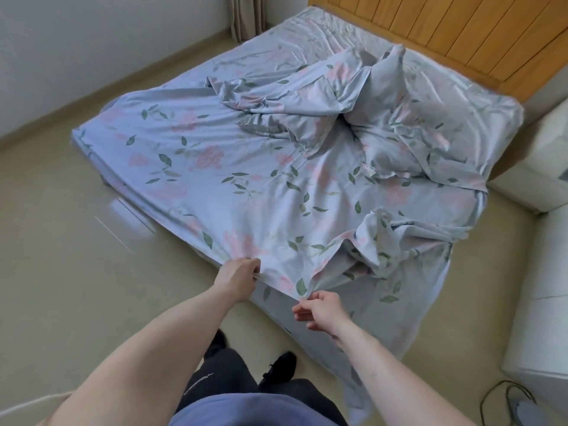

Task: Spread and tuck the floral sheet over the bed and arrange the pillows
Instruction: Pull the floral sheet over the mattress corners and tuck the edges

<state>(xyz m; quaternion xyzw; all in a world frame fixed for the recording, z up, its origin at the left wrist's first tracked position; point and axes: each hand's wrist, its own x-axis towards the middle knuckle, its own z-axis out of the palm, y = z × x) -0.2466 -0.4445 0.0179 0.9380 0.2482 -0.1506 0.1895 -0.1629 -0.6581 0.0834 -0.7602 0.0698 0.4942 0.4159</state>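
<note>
While the person stands at the foot corner of the bed (92,142), both hands hold the near edge of the sheet (215,179). The left hand (236,279) has its fingers curled around the hem and grips it tight. The right hand (321,312) pinches a gathered fold of the same edge between thumb and fingers. Between the two hands the cloth is pulled flat. On the left side the sheet lies smooth over the mattress; on the right side it is bunched and hangs down to the floor (76,287). A pillow (384,96) in the same floral cloth lies crumpled near the middle, below the wooden headboard (461,35). A white cabinet (541,302) stands beside the bed at the right.
</note>
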